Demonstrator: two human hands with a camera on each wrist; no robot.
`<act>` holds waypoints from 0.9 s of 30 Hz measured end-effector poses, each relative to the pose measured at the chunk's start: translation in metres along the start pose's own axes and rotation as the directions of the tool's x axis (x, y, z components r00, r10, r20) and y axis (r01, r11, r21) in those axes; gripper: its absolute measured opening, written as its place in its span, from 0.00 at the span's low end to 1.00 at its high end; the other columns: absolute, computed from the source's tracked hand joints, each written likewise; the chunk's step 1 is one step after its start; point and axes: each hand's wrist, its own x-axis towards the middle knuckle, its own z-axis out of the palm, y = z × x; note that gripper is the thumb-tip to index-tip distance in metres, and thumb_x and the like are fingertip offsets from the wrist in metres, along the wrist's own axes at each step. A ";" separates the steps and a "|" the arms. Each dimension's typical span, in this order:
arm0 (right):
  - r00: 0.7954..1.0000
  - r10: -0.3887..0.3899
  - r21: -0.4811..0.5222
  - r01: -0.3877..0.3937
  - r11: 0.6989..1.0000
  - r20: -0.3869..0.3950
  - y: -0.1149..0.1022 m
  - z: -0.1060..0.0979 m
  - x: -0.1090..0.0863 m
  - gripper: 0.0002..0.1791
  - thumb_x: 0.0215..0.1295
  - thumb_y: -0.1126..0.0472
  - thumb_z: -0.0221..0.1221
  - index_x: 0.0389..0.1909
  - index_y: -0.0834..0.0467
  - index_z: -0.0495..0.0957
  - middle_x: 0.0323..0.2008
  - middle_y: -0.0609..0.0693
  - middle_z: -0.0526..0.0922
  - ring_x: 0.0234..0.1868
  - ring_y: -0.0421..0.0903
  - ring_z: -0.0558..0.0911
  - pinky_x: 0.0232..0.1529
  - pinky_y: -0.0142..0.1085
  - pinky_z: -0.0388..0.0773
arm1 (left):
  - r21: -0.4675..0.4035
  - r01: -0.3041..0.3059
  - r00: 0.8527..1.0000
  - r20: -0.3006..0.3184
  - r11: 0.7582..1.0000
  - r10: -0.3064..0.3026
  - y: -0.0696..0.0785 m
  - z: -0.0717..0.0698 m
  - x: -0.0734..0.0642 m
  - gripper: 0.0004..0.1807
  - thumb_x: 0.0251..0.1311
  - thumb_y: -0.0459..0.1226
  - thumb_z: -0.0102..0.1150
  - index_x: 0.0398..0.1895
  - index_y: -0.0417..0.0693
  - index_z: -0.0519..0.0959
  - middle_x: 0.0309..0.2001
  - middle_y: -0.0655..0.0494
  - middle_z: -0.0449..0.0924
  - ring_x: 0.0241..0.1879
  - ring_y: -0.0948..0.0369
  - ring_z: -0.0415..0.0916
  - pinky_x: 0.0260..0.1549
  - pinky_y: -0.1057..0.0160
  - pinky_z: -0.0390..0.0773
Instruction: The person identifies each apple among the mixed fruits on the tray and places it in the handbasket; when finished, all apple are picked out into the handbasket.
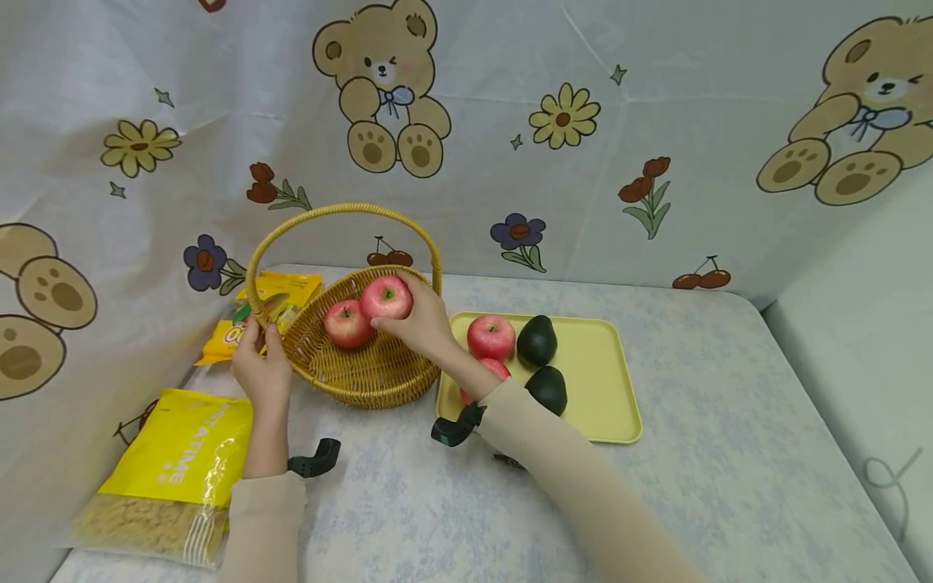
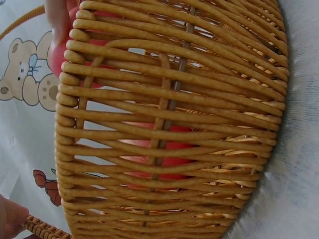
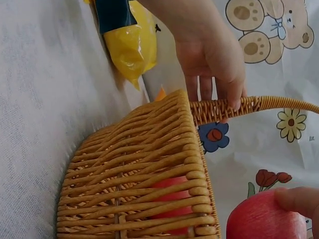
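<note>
My left hand [image 1: 264,364] grips the lower left end of the handle on a woven wicker basket [image 1: 372,380]. In the right wrist view the fingers of that hand curl round the handle [image 3: 224,107]. My right hand [image 1: 423,320] holds a red apple [image 1: 386,297] over the basket's opening, thumb on its near side. Another apple [image 1: 347,324] lies inside the basket, beside the held one in the head view. Through the weave in the left wrist view, red of the inner apple [image 2: 159,154] shows.
Right of the basket, a yellow tray [image 1: 598,380] bears red apples [image 1: 491,337] and dark green avocados [image 1: 537,341], partly behind my right forearm. A yellow pasta bag [image 1: 175,470] lies at the front left. Yellow packets [image 1: 291,287] sit behind the basket's left side.
</note>
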 end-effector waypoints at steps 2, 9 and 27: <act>1.000 0.009 -0.002 -0.009 1.000 -0.008 0.001 0.002 0.003 0.45 0.52 0.54 0.72 0.71 0.57 0.64 0.64 0.54 0.73 0.64 0.50 0.73 0.62 0.44 0.74 | -0.001 0.004 1.000 0.004 1.000 -0.004 0.001 0.000 0.000 0.24 0.74 0.38 0.45 0.71 0.57 0.66 0.67 0.51 0.71 0.64 0.56 0.71 0.64 0.55 0.72; 0.997 0.064 -0.029 -0.065 0.997 -0.037 0.008 0.014 0.013 0.46 0.52 0.54 0.72 0.71 0.57 0.63 0.66 0.54 0.72 0.67 0.50 0.71 0.65 0.45 0.72 | -0.005 0.008 1.000 0.005 1.000 -0.008 0.001 0.000 0.000 0.24 0.74 0.39 0.45 0.72 0.57 0.65 0.68 0.52 0.70 0.64 0.57 0.71 0.64 0.54 0.72; 0.990 0.133 -0.088 -0.137 0.987 -0.050 0.026 0.035 0.023 0.46 0.54 0.53 0.71 0.72 0.57 0.61 0.68 0.56 0.70 0.68 0.53 0.69 0.68 0.47 0.68 | 0.005 -0.013 1.000 0.004 1.000 0.013 -0.001 0.000 -0.001 0.24 0.74 0.39 0.45 0.72 0.56 0.65 0.68 0.52 0.70 0.63 0.56 0.72 0.63 0.53 0.72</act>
